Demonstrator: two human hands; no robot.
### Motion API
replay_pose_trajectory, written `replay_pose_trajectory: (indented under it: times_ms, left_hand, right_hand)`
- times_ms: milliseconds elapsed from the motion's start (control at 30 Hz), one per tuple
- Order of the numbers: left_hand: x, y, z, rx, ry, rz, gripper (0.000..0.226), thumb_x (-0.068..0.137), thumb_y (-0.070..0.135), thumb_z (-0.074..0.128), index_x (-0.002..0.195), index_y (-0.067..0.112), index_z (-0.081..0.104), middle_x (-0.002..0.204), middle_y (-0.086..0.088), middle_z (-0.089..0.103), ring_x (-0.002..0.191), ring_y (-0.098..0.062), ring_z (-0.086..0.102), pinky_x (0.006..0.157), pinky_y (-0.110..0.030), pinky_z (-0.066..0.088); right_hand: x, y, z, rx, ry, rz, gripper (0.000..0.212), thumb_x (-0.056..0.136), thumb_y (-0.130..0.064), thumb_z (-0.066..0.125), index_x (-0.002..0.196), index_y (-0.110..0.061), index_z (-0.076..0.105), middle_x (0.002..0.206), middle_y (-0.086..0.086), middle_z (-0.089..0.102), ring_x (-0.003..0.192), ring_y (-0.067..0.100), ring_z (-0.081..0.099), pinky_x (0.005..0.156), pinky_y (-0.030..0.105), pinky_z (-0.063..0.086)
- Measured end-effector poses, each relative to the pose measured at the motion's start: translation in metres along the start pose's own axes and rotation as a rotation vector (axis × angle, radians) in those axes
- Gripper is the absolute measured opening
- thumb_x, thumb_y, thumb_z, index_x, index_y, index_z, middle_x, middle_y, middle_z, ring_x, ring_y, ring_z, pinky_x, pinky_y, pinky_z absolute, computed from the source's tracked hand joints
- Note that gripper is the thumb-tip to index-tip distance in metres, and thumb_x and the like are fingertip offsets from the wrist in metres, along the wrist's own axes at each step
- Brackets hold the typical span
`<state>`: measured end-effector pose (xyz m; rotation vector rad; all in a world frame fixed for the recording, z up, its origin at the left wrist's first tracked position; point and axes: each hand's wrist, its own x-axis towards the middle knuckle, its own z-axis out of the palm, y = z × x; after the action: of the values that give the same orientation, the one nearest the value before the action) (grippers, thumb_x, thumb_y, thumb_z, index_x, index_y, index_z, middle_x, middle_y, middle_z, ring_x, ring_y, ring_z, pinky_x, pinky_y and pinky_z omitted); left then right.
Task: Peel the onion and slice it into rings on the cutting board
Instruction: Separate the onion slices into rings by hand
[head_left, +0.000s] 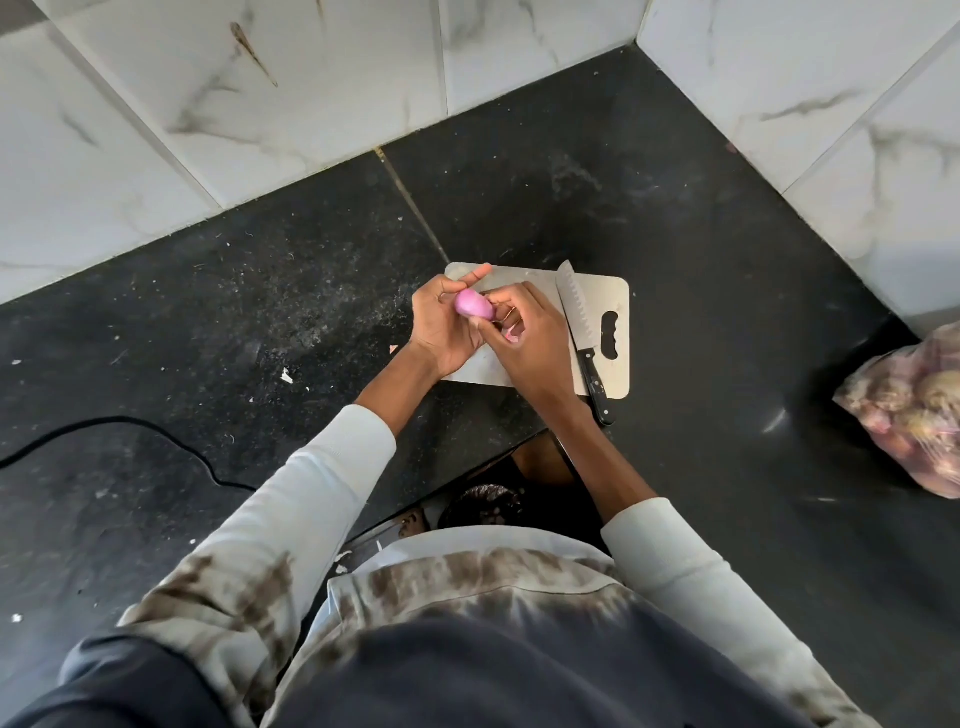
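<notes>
A small pink, mostly peeled onion (471, 304) is held just above the pale cutting board (618, 296). My left hand (447, 327) cups it from the left, fingers curled round it. My right hand (524, 338) meets it from the right, fingertips pinching at its end, with a scrap of pink skin (511, 336) showing under the fingers. A knife (582, 332) with a scalloped blade and black handle lies on the board's right side, tip pointing away from me, handle overhanging the near edge.
The board lies on a dark speckled stone counter (260, 291) in a corner of white marbled wall tiles (260, 93). A plastic bag of onions (914, 410) sits at the right edge. A black cable (156, 431) runs across the left. Small peel scraps (287, 376) dot the counter.
</notes>
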<state>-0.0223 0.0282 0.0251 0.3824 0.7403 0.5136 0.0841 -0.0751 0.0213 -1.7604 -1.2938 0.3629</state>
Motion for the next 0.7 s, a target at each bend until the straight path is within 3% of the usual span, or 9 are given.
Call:
replay_pose_trajectory:
  times_ms: [100,167,267,333,433,600,700]
  left_hand:
    - [0.003,0.001,0.003,0.202,0.039,0.021,0.045,0.102,0.036,0.038,0.134,0.012,0.057,0.093,-0.015,0.069,0.083,-0.025,0.068,0.072,-0.035,0.059]
    - [0.003,-0.002,0.007,0.378,0.109,0.091,0.044,0.105,0.040,0.035,0.129,0.013,0.061,0.099,-0.012,0.068,0.086,-0.021,0.067,0.070,-0.031,0.056]
    - [0.000,-0.002,0.004,0.695,0.147,0.286,0.032,0.105,0.022,0.045,0.128,0.009,0.063,0.107,-0.008,0.070,0.085,-0.016,0.065,0.063,-0.020,0.053]
    - [0.000,0.000,-0.003,0.936,0.062,0.402,0.038,0.090,0.016,0.060,0.128,0.011,0.065,0.115,-0.003,0.070,0.095,-0.016,0.067,0.072,-0.017,0.055]
    - [0.001,0.001,-0.010,1.147,-0.019,0.479,0.053,0.081,0.018,0.080,0.131,0.017,0.066,0.126,0.002,0.066,0.109,-0.013,0.065,0.090,-0.019,0.055]
    - [0.001,-0.001,-0.007,1.271,0.021,0.559,0.057,0.081,0.024,0.093,0.133,0.018,0.069,0.127,0.001,0.066,0.102,-0.013,0.069,0.084,-0.012,0.056]
    - [0.003,-0.001,-0.007,1.259,0.131,0.605,0.053,0.078,0.032,0.094,0.126,0.022,0.073,0.120,0.005,0.071,0.101,-0.013,0.070,0.084,-0.017,0.055]
  right_hand:
    - [0.001,0.001,-0.003,0.095,0.028,0.104,0.023,0.095,-0.035,0.079,0.101,-0.016,0.070,0.093,-0.005,0.072,0.082,0.014,0.069,0.071,0.028,0.059]
    - [0.003,0.004,-0.004,0.216,0.073,0.272,0.020,0.095,-0.032,0.081,0.101,-0.015,0.073,0.091,-0.004,0.076,0.083,0.014,0.073,0.073,0.023,0.060]
    - [0.009,0.020,-0.004,0.379,0.080,0.553,0.022,0.097,-0.033,0.078,0.103,-0.011,0.077,0.087,-0.004,0.077,0.075,0.008,0.071,0.073,0.023,0.057]
    - [0.013,0.028,-0.007,0.490,0.030,0.664,0.030,0.099,-0.033,0.076,0.105,-0.004,0.078,0.079,-0.001,0.074,0.066,0.006,0.064,0.070,0.023,0.053]
    - [0.016,0.034,-0.015,0.581,-0.034,0.729,0.038,0.099,-0.037,0.076,0.109,0.000,0.077,0.075,0.002,0.071,0.064,0.008,0.060,0.067,0.023,0.051]
    - [0.022,0.038,-0.021,0.545,-0.087,0.752,0.035,0.100,-0.040,0.074,0.108,-0.006,0.077,0.084,0.005,0.075,0.073,0.013,0.064,0.073,0.025,0.055]
    - [0.027,0.042,-0.024,0.460,-0.074,0.752,0.041,0.106,-0.049,0.060,0.106,-0.013,0.078,0.095,0.007,0.078,0.085,0.015,0.070,0.081,0.027,0.059]
